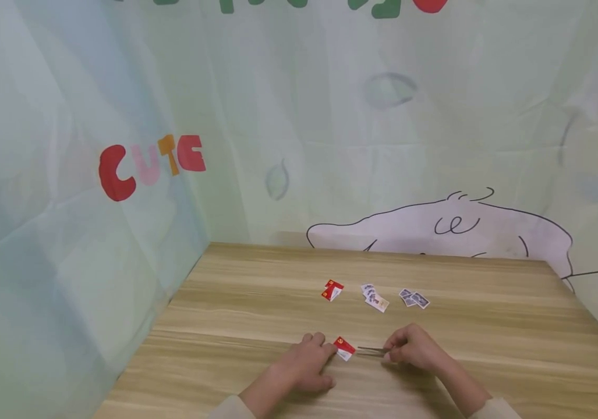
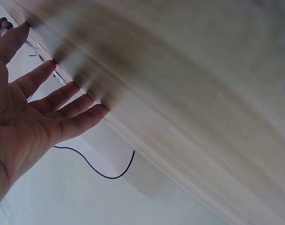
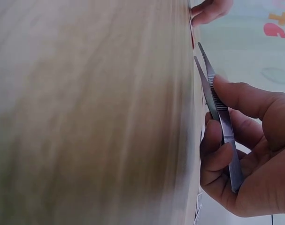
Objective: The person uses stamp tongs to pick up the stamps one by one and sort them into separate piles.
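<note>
A small red-and-white stamp-like paper with a yellow emblem lies flat on the wooden table. My left hand rests on the wood with its fingers extended, one fingertip at the paper's left edge. In the left wrist view the fingers of that hand are spread, and their tips touch the tabletop. My right hand holds metal tweezers between thumb and fingers. Just right of the paper, the tweezers' tips point at it. In the right wrist view these tweezers have their two tips slightly apart, with nothing between them.
Farther back on the table lie three small groups of similar papers: red ones at left, overlapping pale ones in the middle, dark grey ones at right. A printed cloth hangs behind and at the left.
</note>
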A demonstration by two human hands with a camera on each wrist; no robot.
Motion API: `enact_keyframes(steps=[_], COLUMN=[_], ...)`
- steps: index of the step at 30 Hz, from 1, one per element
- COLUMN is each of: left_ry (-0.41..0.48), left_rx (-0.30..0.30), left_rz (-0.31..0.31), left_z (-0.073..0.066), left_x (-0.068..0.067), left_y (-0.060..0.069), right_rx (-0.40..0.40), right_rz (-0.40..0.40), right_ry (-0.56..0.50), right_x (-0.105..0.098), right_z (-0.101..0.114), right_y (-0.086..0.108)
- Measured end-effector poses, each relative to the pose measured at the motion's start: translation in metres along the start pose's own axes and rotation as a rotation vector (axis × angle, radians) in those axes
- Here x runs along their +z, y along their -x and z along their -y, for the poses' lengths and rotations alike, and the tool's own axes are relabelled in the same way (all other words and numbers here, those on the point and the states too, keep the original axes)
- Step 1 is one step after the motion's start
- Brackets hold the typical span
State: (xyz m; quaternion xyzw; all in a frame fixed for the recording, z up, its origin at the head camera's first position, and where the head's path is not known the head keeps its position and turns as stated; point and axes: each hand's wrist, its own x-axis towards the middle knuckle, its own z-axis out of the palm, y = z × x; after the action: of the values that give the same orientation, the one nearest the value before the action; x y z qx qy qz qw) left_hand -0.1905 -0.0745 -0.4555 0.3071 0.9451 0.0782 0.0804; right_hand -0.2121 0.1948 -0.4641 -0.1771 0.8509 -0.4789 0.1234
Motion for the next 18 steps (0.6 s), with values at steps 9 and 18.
enact_keyframes(steps=[9, 18], left_ry=[0.013, -0.002], left_rx=[0.000, 0.003], left_rz=[0.014, 0.001], left_z=[-0.0004, -0.0021], left_x=[-0.0006, -0.0018], left_y=[-0.0003, 0.0004], right_rx=[0.009, 0.011], right_rz=[0.014, 0.024], right_ry=[-0.004, -0.020], right_x=[0.0038, 0.0052], right_z=[-0.0007, -0.0008], right_y=[-0.0019, -0.0040])
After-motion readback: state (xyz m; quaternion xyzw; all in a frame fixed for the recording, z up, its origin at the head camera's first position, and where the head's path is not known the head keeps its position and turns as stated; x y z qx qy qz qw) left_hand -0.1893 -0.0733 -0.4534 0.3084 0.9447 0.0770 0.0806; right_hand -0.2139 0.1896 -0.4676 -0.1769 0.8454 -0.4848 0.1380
